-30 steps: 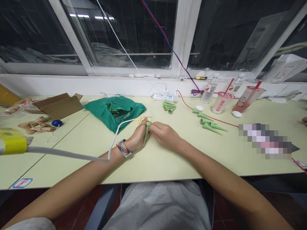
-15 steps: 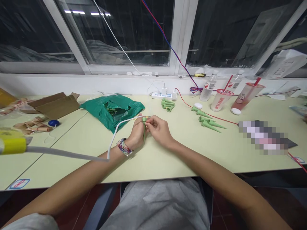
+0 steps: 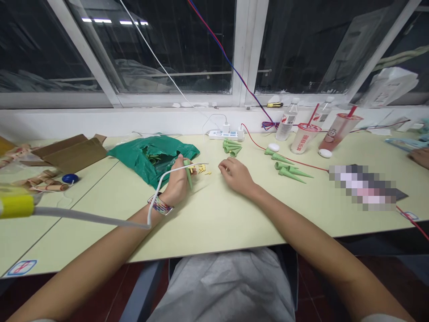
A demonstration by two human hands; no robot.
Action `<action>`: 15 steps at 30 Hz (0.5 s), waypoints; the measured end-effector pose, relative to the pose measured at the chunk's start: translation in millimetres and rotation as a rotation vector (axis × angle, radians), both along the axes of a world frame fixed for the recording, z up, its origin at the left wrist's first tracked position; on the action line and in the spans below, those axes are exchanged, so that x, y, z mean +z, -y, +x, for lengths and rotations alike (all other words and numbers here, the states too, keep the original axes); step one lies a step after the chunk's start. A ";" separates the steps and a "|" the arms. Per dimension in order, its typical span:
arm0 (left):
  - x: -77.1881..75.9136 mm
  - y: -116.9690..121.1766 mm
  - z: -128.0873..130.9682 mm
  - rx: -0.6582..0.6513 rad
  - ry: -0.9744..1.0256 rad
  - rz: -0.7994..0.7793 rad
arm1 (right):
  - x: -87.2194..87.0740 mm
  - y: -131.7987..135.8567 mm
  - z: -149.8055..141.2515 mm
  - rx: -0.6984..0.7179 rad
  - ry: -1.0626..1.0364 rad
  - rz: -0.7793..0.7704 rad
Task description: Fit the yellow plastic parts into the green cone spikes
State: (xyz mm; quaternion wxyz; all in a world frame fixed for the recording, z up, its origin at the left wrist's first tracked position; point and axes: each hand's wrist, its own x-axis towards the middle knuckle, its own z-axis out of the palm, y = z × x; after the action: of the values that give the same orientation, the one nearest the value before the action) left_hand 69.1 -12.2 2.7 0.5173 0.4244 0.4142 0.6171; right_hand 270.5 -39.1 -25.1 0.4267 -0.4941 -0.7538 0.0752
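Note:
My left hand (image 3: 177, 180) is closed round a slim green cone (image 3: 188, 175), point down, close to the open green plastic bag (image 3: 152, 154). Small yellow pieces (image 3: 200, 168) lie on the table just right of that hand. My right hand (image 3: 236, 175) rests on the pale table (image 3: 214, 214) with its fingers curled, a little right of the yellow pieces; I cannot make out whether anything is in it. More green cones lie in a pile (image 3: 232, 147) near the power strip and in a loose group (image 3: 288, 168) to the right.
A white cable (image 3: 100, 217) runs from a yellow-handled thing (image 3: 15, 205) at the left across my left wrist. Cardboard box (image 3: 72, 150) and paper rolls lie far left. A power strip (image 3: 226, 133), bottle (image 3: 287, 125), two lidded cups (image 3: 303, 137) and red wire stand behind.
My hands have come apart: the left has swung the green cone left toward the bag, and the right has let go and settled on the table. The camera has shifted slightly.

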 end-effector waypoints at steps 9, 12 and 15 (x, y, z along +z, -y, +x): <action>-1.7 4.8 8.2 -0.132 0.079 -0.085 | -9.9 -17.7 -17.6 0.015 0.301 -0.018; -3.0 4.9 11.9 -0.193 0.110 -0.107 | -14.8 -21.7 -25.5 0.055 0.339 0.001; -5.9 3.7 12.6 -0.204 0.126 -0.081 | -17.7 -20.1 -20.5 0.072 0.327 0.002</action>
State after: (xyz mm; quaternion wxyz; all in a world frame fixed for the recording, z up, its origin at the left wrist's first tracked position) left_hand 81.7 -16.0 -3.2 0.6193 0.4035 0.3600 0.5693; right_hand 250.0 -19.0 -42.8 0.2959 -0.4720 -0.8304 0.0081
